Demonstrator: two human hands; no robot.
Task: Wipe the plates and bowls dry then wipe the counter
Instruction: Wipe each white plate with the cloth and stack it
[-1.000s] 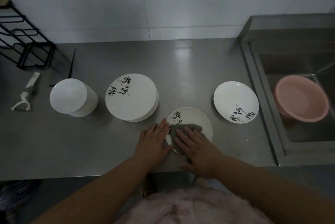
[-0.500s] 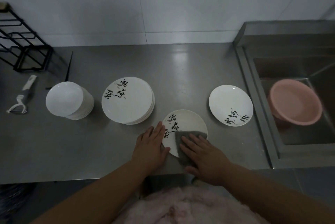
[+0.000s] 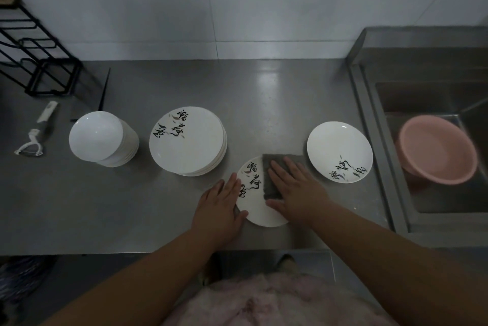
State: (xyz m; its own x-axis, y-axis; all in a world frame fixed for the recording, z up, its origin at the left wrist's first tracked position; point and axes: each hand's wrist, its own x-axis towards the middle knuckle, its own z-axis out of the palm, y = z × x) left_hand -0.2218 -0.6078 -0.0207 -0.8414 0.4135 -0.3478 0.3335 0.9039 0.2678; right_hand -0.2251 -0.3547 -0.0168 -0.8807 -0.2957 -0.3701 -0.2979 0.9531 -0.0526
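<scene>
The right hand [image 3: 295, 188], flat, presses the grey cloth [image 3: 277, 172] on the plate [image 3: 257, 206]; the left hand [image 3: 221, 201], open, steadies its rim. I judge the stacks left of the hands and the counter [image 3: 264, 93] not yet wiped.

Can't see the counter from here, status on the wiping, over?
Left hand flat, steadying plate. Right hand flat, pressing grey cloth on it. Nothing in the way; plate stack sits close on the left.
</scene>
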